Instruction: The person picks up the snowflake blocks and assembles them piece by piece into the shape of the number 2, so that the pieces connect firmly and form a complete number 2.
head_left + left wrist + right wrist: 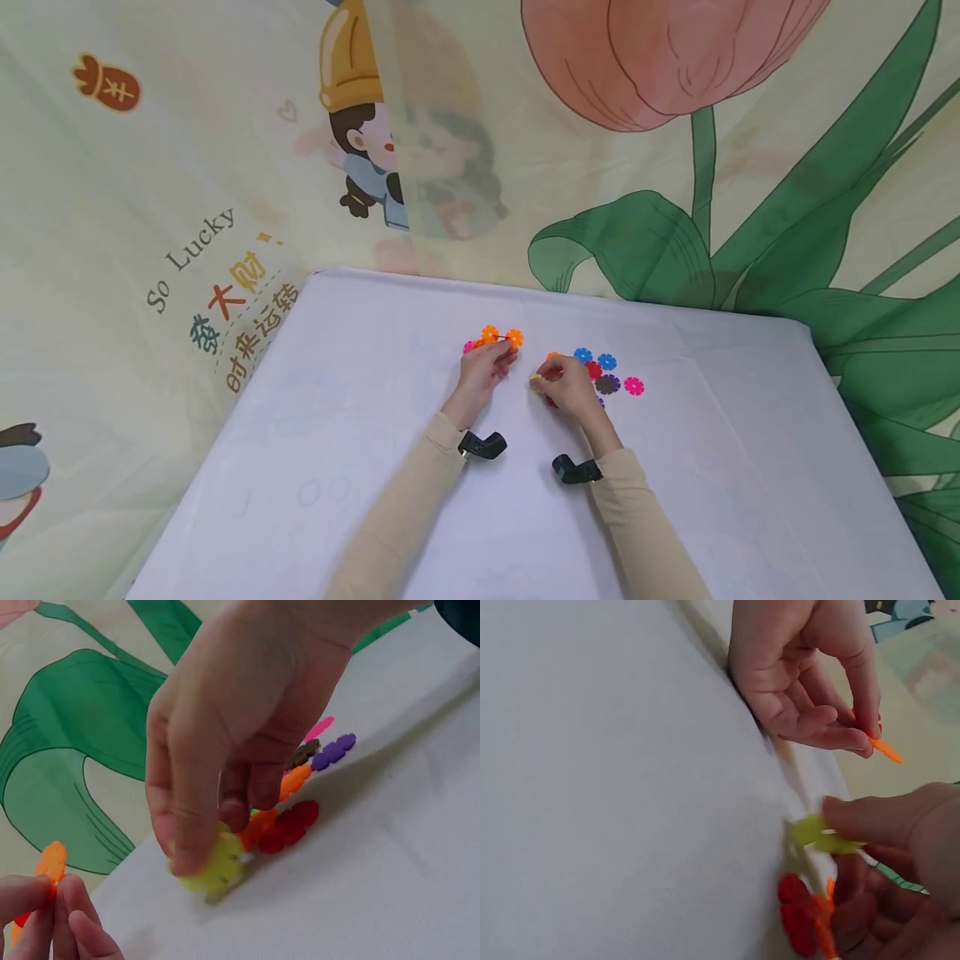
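My left hand (480, 375) pinches an orange notched snowflake disc (514, 338) between thumb and fingertips, above the back part of the table. Beside that disc show another orange disc (490, 332) and a pink one (468, 347), partly covered by the hand. To the right, my right hand (572, 388) holds a yellow-green snowflake disc (221, 874) by its edge, thumb on one face. Just past this disc, a red disc (289, 825) and an orange disc (295, 782) lie on the cloth, close under the right hand's curled fingers.
More loose discs lie around and beyond the right hand: blue (607, 362), red (593, 370), dark brown (606, 384) and pink (634, 386). A white cloth (315, 433) covers the table. Behind its far edge hangs a printed curtain (450, 250).
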A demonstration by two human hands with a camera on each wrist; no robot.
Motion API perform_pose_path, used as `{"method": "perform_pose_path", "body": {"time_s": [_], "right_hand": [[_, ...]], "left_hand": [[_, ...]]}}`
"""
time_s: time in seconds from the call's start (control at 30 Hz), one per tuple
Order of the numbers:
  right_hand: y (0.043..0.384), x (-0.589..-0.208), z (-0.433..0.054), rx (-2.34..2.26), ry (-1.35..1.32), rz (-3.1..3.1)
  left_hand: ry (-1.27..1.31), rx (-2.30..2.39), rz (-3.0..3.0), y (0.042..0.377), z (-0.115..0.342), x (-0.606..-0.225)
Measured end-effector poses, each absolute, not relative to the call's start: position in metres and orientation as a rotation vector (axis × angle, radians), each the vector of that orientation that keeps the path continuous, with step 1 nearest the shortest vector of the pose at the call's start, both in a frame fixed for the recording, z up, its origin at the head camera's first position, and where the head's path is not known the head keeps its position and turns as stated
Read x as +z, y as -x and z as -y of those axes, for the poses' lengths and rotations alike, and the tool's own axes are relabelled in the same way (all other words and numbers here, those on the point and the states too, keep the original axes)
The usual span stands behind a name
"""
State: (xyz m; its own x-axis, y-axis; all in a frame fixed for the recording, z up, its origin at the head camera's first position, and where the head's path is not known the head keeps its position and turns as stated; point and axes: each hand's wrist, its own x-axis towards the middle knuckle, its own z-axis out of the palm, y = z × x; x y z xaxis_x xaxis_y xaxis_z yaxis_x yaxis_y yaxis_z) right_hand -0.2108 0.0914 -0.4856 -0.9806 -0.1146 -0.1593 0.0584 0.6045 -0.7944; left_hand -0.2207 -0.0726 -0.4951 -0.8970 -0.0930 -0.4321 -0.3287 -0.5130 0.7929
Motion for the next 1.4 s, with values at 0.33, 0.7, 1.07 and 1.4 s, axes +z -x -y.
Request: {"method": "perform_pose_path", "body": {"time_s": [0.33, 0.7, 1.07, 1.4], "right_hand": [[0.223, -0.493, -0.084, -1.796, -0.176, -2.342], [0.230, -0.495, -0.082, -1.816, -0.267, -2.264], [0.226, -0.502, -0.085, -1.838, -0.180, -2.170], [0.218, -0.501, -0.086, -1.919, -0.176, -2.190]], "left_hand": [[0.577, 2.311, -1.804, 0.216, 0.071, -0.494], [0.198, 1.887, -2.593, 0.210, 0.093, -0.481], [-0.331, 1.422, -2.337, 0.244, 0.121, -0.471], [-0.214, 1.544, -2.081, 0.256, 0.125, -0.480]]}}
